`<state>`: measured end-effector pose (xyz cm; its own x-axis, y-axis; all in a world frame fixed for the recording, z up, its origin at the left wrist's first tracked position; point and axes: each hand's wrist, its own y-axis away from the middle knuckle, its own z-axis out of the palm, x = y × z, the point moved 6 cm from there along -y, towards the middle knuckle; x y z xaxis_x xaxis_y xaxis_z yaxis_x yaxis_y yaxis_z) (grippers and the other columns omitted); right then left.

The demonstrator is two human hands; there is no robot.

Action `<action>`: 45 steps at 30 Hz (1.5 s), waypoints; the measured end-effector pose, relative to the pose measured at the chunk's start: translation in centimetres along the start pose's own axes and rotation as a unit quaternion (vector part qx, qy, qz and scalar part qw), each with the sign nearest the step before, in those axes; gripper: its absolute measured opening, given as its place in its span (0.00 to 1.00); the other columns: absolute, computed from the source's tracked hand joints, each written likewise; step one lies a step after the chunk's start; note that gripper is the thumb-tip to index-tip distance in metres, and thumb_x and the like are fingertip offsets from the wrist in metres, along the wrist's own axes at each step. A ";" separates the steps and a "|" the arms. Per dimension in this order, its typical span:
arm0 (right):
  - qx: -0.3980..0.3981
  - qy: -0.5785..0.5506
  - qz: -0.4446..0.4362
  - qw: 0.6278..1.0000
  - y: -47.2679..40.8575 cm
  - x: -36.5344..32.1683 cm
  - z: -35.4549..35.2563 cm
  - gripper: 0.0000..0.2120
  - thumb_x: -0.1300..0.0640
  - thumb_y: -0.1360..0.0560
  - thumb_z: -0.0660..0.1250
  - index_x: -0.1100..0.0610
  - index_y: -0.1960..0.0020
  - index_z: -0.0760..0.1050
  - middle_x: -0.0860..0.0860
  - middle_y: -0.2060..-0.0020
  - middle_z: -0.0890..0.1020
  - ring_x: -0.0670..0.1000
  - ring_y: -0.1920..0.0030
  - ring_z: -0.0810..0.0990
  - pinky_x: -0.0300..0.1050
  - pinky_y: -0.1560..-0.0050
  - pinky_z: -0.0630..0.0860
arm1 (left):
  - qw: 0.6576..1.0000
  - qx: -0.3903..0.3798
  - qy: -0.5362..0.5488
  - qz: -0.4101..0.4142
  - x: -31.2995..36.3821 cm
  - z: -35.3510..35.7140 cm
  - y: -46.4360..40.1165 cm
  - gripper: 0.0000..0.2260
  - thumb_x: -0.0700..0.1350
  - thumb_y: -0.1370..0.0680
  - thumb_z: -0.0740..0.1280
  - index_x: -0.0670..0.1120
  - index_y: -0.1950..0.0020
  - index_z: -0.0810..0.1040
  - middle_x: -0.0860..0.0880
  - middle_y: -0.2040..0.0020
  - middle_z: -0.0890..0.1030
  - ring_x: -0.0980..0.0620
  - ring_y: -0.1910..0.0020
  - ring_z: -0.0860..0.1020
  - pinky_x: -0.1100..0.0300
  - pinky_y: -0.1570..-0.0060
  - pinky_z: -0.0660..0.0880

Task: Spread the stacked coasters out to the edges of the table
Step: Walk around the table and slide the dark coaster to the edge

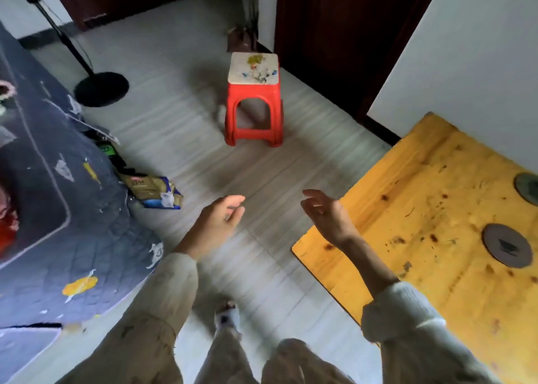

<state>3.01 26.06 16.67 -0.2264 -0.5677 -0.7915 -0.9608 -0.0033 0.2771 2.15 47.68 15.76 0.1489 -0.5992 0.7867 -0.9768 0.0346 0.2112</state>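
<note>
A yellow wooden table (pixel 431 197) fills the right side of the view. Two round dark coasters lie flat on it: one (pixel 508 245) near the middle right, another (pixel 527 188) cut off by the right edge. My right hand (pixel 327 215) hovers over the table's left corner, fingers apart, holding nothing. Over the floor to the left of the table, my left hand (pixel 221 217) is open and empty too. Both hands are well apart from the coasters.
A red plastic stool (pixel 254 104) stands on the grey floor ahead. A bed with a dark patterned quilt (pixel 58 209) is at the left, with bags (pixel 151 190) on the floor beside it. A black stand base (pixel 101 89) sits further back.
</note>
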 end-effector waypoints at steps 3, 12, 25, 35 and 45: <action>0.019 -0.009 0.027 0.999 -2.1 -1.7 1.1 0.16 0.56 0.23 0.62 0.58 0.36 0.71 0.57 0.44 0.82 0.54 0.42 0.80 0.39 0.48 0.73 | 0.999 -0.014 -0.015 0.030 0.0 -2.7 -4.5 0.13 0.41 0.24 0.63 0.43 0.40 0.75 0.42 0.44 0.80 0.46 0.46 0.79 0.64 0.46 0.69; 0.146 -0.036 0.105 0.983 -9.2 -1.3 -4.5 0.18 0.57 0.23 0.61 0.59 0.34 0.69 0.57 0.41 0.80 0.55 0.41 0.79 0.41 0.46 0.73 | 0.977 -0.180 -0.024 0.113 5.5 1.0 -19.5 0.13 0.40 0.24 0.62 0.43 0.40 0.74 0.41 0.44 0.79 0.49 0.48 0.77 0.60 0.46 0.70; 0.310 -0.136 0.260 0.904 -16.0 6.6 -14.4 0.17 0.53 0.22 0.60 0.56 0.35 0.70 0.55 0.40 0.79 0.51 0.44 0.79 0.37 0.51 0.71 | 0.892 -0.366 -0.115 0.241 19.3 14.4 -35.8 0.13 0.41 0.24 0.62 0.44 0.39 0.74 0.42 0.41 0.78 0.51 0.49 0.76 0.59 0.44 0.70; 0.427 -0.197 0.371 0.801 -16.3 11.7 -19.3 0.16 0.53 0.22 0.60 0.55 0.35 0.70 0.55 0.39 0.79 0.53 0.44 0.79 0.43 0.50 0.75 | 0.775 -0.507 -0.182 0.331 27.5 27.0 -40.4 0.13 0.47 0.23 0.60 0.51 0.39 0.73 0.50 0.41 0.77 0.54 0.46 0.74 0.56 0.42 0.70; 0.514 -0.240 0.463 0.681 -16.1 16.2 -22.0 0.17 0.53 0.22 0.59 0.55 0.35 0.69 0.56 0.39 0.79 0.52 0.43 0.78 0.40 0.50 0.71 | 0.626 -0.621 -0.265 0.390 31.6 38.3 -41.2 0.15 0.49 0.22 0.58 0.53 0.36 0.69 0.50 0.38 0.74 0.52 0.39 0.71 0.55 0.41 0.68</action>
<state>18.35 -1.19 11.37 -0.6002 0.4009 -0.6921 0.0809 0.8913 0.4461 41.19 -3.34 9.69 -0.6923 -0.1818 0.6984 0.2017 0.8804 0.4292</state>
